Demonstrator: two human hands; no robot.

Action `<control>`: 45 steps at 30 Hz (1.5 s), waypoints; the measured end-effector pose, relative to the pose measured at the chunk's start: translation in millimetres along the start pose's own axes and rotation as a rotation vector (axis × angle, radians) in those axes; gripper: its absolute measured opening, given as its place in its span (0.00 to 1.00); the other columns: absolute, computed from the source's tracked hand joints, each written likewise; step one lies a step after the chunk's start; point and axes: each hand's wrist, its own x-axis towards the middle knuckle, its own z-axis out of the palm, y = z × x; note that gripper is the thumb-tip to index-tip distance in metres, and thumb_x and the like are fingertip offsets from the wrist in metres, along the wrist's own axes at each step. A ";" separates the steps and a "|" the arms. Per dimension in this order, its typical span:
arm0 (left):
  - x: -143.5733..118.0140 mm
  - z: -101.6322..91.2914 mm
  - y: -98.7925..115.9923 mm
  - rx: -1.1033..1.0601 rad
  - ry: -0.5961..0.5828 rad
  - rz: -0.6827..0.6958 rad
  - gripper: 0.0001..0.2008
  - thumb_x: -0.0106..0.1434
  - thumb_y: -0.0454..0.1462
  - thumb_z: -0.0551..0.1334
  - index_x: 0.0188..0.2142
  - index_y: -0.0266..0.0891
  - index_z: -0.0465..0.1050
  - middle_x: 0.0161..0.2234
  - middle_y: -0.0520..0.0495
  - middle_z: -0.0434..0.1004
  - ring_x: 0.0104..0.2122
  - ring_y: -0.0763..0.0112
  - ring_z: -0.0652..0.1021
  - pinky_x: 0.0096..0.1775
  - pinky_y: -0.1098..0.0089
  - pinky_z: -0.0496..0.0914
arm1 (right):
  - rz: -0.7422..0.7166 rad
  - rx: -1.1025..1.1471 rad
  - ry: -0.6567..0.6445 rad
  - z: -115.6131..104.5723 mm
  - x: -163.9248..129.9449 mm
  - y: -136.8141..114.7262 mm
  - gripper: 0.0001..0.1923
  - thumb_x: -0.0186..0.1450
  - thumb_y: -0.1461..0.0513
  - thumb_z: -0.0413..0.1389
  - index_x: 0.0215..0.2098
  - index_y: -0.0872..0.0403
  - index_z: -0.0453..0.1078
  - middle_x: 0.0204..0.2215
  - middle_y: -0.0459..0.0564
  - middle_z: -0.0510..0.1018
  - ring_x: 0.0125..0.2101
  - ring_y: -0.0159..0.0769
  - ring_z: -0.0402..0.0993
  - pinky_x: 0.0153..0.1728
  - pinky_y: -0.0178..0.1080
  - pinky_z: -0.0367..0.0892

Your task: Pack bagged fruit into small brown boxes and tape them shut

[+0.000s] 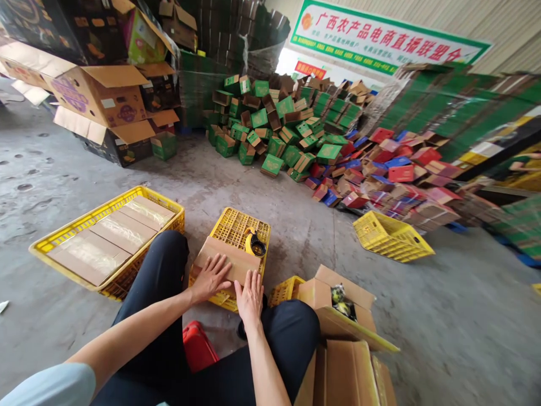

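Note:
A brown cardboard box (pixel 228 248) lies on an upturned yellow plastic crate (pixel 230 221) between my knees. Flat on the left part of its top rests my left hand (pixel 211 277), fingers spread. My right hand (pixel 250 296) touches the box's near right side with its fingers stretched out. Neither hand grips anything. Just beyond the box, on the crate, sits a yellow and black tape dispenser (pixel 255 243). To my right an open cardboard box (pixel 319 299) holds dark and yellow-green wrapped items (pixel 343 303) that I cannot make out.
At left stands a yellow crate (pixel 171 210) with several taped boxes (pixel 122 230). Another yellow crate (pixel 391 237) is at right. Loose green boxes (pixel 273 163) and red boxes (pixel 401 173) are heaped behind. A red object (pixel 198 347) sits between my legs.

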 end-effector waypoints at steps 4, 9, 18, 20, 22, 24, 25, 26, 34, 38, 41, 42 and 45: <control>-2.7 -1.8 0.6 -0.012 -0.031 0.070 0.36 0.73 0.60 0.52 0.73 0.49 0.60 0.74 0.38 0.56 0.73 0.46 0.56 0.69 0.45 0.52 | -0.080 -0.008 -0.013 -1.2 -6.1 -8.3 0.33 0.78 0.50 0.42 0.75 0.58 0.54 0.74 0.62 0.55 0.74 0.57 0.50 0.69 0.60 0.55; -1.8 -9.5 -5.2 -0.005 -0.067 0.108 0.36 0.73 0.59 0.52 0.74 0.48 0.57 0.74 0.39 0.55 0.73 0.47 0.56 0.69 0.48 0.53 | -0.162 -0.005 -0.027 -4.8 -11.5 -12.4 0.30 0.78 0.54 0.43 0.75 0.54 0.56 0.74 0.58 0.56 0.74 0.56 0.51 0.69 0.58 0.55; -7.5 -18.2 -10.1 0.038 0.001 -0.062 0.30 0.75 0.56 0.52 0.70 0.49 0.65 0.73 0.41 0.59 0.72 0.46 0.59 0.68 0.48 0.57 | -0.070 0.005 0.053 -1.5 -15.6 -2.7 0.34 0.78 0.51 0.41 0.71 0.67 0.62 0.69 0.70 0.64 0.71 0.56 0.60 0.68 0.54 0.59; -8.6 -16.0 -12.3 0.038 0.030 -0.086 0.29 0.75 0.55 0.53 0.70 0.50 0.66 0.72 0.41 0.60 0.72 0.44 0.59 0.68 0.45 0.56 | -0.067 0.000 0.066 0.6 -17.5 0.6 0.34 0.78 0.51 0.41 0.70 0.67 0.63 0.68 0.70 0.66 0.70 0.56 0.61 0.68 0.53 0.59; -8.9 -12.2 -13.4 0.030 0.050 -0.081 0.29 0.75 0.55 0.54 0.69 0.50 0.67 0.72 0.40 0.60 0.72 0.43 0.59 0.68 0.44 0.55 | -0.064 -0.009 0.070 2.7 -18.6 1.8 0.34 0.78 0.51 0.41 0.70 0.67 0.63 0.69 0.70 0.65 0.70 0.56 0.61 0.68 0.54 0.59; -9.2 -8.2 -12.2 0.031 0.065 -0.079 0.29 0.75 0.55 0.54 0.69 0.48 0.68 0.72 0.38 0.60 0.72 0.42 0.59 0.68 0.42 0.55 | -0.055 -0.017 0.070 4.7 -18.6 0.6 0.35 0.77 0.51 0.42 0.70 0.68 0.62 0.69 0.71 0.63 0.70 0.57 0.60 0.68 0.56 0.59; -9.5 -6.5 -10.6 0.036 0.068 -0.077 0.30 0.75 0.55 0.54 0.69 0.47 0.67 0.72 0.38 0.60 0.72 0.42 0.59 0.68 0.42 0.54 | -0.051 -0.017 0.071 5.6 -18.1 -0.9 0.35 0.77 0.50 0.43 0.71 0.69 0.61 0.70 0.72 0.62 0.71 0.58 0.59 0.68 0.56 0.58; -10.0 -5.1 -8.5 0.041 0.065 -0.067 0.30 0.75 0.55 0.53 0.70 0.46 0.67 0.72 0.37 0.59 0.72 0.42 0.59 0.68 0.42 0.55 | -0.050 -0.013 0.074 6.7 -17.4 -2.8 0.36 0.77 0.50 0.43 0.71 0.69 0.60 0.70 0.72 0.61 0.71 0.59 0.58 0.69 0.57 0.58; -13.8 -7.6 5.5 -0.001 -0.034 0.121 0.29 0.78 0.50 0.50 0.72 0.44 0.61 0.71 0.42 0.62 0.72 0.50 0.60 0.69 0.49 0.56 | -0.245 0.103 0.132 18.6 -7.2 -19.2 0.29 0.77 0.59 0.43 0.72 0.62 0.61 0.71 0.62 0.63 0.72 0.48 0.56 0.71 0.50 0.57; -8.6 -15.0 3.3 -0.067 -0.007 0.086 0.26 0.78 0.45 0.49 0.71 0.43 0.64 0.68 0.41 0.68 0.68 0.54 0.65 0.68 0.50 0.58 | -0.253 0.118 0.169 18.3 -5.3 -20.1 0.28 0.77 0.58 0.45 0.71 0.62 0.63 0.70 0.61 0.66 0.71 0.49 0.59 0.70 0.50 0.58; -3.6 -18.9 2.0 -0.136 0.003 0.082 0.24 0.77 0.42 0.50 0.68 0.42 0.67 0.63 0.40 0.73 0.63 0.55 0.70 0.67 0.51 0.61 | -0.303 0.161 0.217 17.5 -4.4 -21.9 0.27 0.77 0.59 0.45 0.70 0.59 0.65 0.69 0.59 0.69 0.70 0.50 0.61 0.69 0.52 0.61; -2.3 -19.6 1.7 -0.155 0.001 0.082 0.24 0.77 0.41 0.51 0.68 0.42 0.67 0.62 0.40 0.74 0.61 0.55 0.71 0.66 0.51 0.62 | -0.334 0.179 0.234 17.5 -3.6 -23.2 0.27 0.76 0.60 0.45 0.70 0.59 0.65 0.68 0.59 0.70 0.70 0.50 0.62 0.69 0.53 0.62; 0.1 -21.3 2.0 -0.184 -0.001 0.058 0.23 0.75 0.38 0.52 0.67 0.41 0.69 0.60 0.40 0.75 0.59 0.54 0.72 0.65 0.50 0.64 | -0.404 0.217 0.276 16.7 0.6 -28.6 0.26 0.76 0.63 0.45 0.69 0.60 0.67 0.66 0.60 0.72 0.68 0.50 0.64 0.68 0.54 0.64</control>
